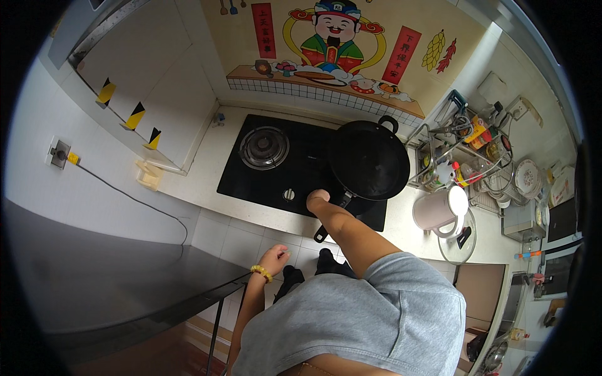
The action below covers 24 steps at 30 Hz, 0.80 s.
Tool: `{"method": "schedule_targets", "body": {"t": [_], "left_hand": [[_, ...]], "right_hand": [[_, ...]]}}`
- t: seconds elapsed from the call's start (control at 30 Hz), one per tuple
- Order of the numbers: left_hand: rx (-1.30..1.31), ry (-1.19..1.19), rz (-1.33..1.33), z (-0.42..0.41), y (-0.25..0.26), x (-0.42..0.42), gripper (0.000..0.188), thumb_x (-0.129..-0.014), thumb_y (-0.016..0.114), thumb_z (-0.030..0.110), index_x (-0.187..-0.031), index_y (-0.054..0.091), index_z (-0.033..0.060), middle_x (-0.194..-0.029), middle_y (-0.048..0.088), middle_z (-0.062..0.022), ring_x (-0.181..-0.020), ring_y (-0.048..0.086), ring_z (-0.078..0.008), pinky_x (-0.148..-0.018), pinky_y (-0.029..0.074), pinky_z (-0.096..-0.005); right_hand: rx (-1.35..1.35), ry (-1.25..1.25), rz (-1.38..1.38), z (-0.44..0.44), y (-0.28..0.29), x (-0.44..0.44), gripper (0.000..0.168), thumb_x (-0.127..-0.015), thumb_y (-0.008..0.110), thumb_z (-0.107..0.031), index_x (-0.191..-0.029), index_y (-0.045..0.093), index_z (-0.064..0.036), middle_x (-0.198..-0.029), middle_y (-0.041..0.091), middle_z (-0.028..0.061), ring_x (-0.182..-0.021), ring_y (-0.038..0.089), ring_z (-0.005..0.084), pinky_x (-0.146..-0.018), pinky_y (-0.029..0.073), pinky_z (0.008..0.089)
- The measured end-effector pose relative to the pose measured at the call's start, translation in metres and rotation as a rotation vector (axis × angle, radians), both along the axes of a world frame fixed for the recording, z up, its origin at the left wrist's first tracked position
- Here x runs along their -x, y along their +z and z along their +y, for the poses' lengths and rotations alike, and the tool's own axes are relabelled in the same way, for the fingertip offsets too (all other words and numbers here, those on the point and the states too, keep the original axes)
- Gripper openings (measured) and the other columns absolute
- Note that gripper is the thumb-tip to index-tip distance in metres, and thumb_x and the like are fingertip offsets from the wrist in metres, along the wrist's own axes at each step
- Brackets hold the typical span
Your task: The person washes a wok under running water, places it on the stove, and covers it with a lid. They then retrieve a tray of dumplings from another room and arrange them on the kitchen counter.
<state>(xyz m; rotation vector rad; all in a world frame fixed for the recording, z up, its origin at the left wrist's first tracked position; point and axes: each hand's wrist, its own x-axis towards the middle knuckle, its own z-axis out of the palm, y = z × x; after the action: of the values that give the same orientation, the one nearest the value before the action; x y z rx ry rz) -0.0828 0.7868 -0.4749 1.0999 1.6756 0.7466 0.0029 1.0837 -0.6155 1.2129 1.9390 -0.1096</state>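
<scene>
My right hand (318, 199) is at the front of the black gas cooktop (301, 174), just right of a silver control knob (289, 194). Its fingers point down and are hidden, so whatever lies beneath them cannot be seen. A black wok (369, 160) sits over the right burner, and its long handle (321, 234) passes under my right forearm past the counter's front edge. My left hand (274, 260), with a yellow bead bracelet at the wrist, hangs in front of the counter. Its fingers are loosely bent and apart, with nothing visible in them.
The left burner (264, 147) is uncovered. To the right are a pale pink electric kettle (435, 209), a glass lid (458, 239) and a wire rack (451, 155) with bottles. A dark glossy panel (117, 286) rises at my left, and a power cord (136, 196) hangs along the wall.
</scene>
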Motion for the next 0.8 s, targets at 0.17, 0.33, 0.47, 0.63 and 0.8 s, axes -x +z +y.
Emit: {"method": "schedule_targets", "body": {"t": [0.17,0.33,0.47,0.63,0.8], "left_hand": [[0.012,0.009,0.006,0.001,0.012,-0.004,0.029,-0.086,0.063,0.024,-0.106,0.058,0.0028,-0.089,0.064,-0.0093,-0.08,0.059,-0.0149,-0.073,0.048,-0.0286],[-0.017,-0.009,0.016,0.004,0.008,-0.006,0.029,-0.086,0.063,0.024,-0.106,0.058,0.0037,-0.089,0.065,-0.0099,-0.08,0.06,-0.0162,-0.073,0.048,-0.0296],[-0.012,-0.021,0.027,0.004,0.008,-0.008,0.029,-0.086,0.063,0.024,-0.106,0.057,0.0035,-0.09,0.065,-0.0103,-0.081,0.06,-0.0163,-0.073,0.048,-0.0297],[0.026,-0.009,-0.003,0.0,0.01,-0.012,0.029,-0.087,0.062,0.024,-0.106,0.057,0.0032,-0.091,0.065,-0.0106,-0.081,0.06,-0.0167,-0.074,0.048,-0.0299],[0.023,-0.04,-0.011,-0.002,0.007,-0.015,0.029,-0.087,0.061,0.024,-0.107,0.057,0.0023,-0.092,0.065,-0.0102,-0.083,0.06,-0.0167,-0.075,0.048,-0.0299]], "right_hand": [[-0.007,-0.014,-0.006,-0.012,0.04,0.003,0.018,-0.073,0.068,-0.014,-0.09,0.072,-0.017,-0.084,0.067,-0.0064,-0.072,0.064,0.0131,-0.051,0.043,0.0293],[0.026,-0.033,-0.03,-0.003,0.018,0.004,0.016,-0.073,0.068,-0.014,-0.088,0.072,-0.017,-0.082,0.066,-0.0064,-0.071,0.063,0.013,-0.05,0.043,0.0289],[-0.013,-0.042,-0.006,-0.002,0.01,0.001,0.017,-0.073,0.067,-0.014,-0.088,0.072,-0.017,-0.082,0.067,-0.0054,-0.071,0.063,0.0129,-0.051,0.044,0.029],[0.08,-0.055,0.008,-0.015,0.064,0.001,0.022,-0.086,0.054,-0.013,-0.1,0.07,-0.015,-0.103,0.068,0.0005,-0.093,0.066,0.0173,-0.07,0.053,0.0292],[0.087,-0.012,-0.043,-0.005,0.016,0.0,0.015,-0.075,0.064,-0.02,-0.088,0.071,-0.019,-0.084,0.067,-0.0048,-0.073,0.064,0.0121,-0.055,0.046,0.0294]]}}
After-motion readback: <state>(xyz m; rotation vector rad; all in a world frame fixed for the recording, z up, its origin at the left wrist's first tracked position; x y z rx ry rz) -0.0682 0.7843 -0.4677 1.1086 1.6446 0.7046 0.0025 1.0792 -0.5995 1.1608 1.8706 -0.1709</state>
